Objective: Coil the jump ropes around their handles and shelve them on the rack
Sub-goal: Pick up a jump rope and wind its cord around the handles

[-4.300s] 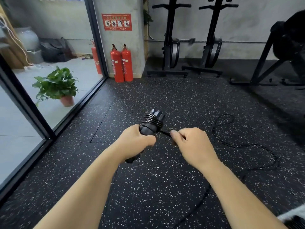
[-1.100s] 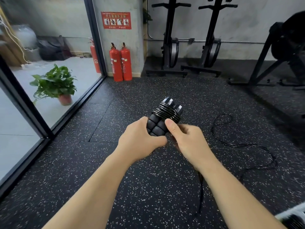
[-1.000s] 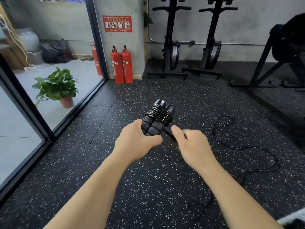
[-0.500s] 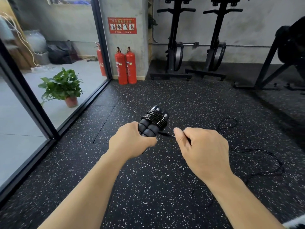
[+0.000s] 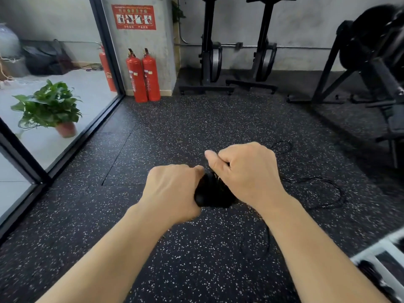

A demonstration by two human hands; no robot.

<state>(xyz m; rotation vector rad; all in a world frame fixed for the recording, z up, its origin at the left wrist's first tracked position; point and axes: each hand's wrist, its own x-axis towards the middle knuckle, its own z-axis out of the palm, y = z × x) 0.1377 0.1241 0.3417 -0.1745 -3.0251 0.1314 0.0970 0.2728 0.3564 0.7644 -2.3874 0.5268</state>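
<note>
My left hand (image 5: 172,191) grips the pair of black jump rope handles (image 5: 213,193), which now point toward me and are mostly hidden between my hands. My right hand (image 5: 247,173) is above and just beyond the handles, fingers curled and thumb up, pinching the thin black cord right by the coils. The loose rest of the black rope (image 5: 323,193) trails in loops over the speckled rubber floor to the right and below my right forearm.
A white rack corner (image 5: 380,256) shows at the bottom right. Two red fire extinguishers (image 5: 143,75) stand by the pillar, exercise machines (image 5: 209,47) line the far wall, and a dark machine frame (image 5: 371,68) stands right. A glass wall (image 5: 65,132) with a potted plant behind runs left.
The handles have tipped from pointing away to pointing toward me. My right hand has swung up and over them with the cord, closing against my left hand. The view dropped slightly.
</note>
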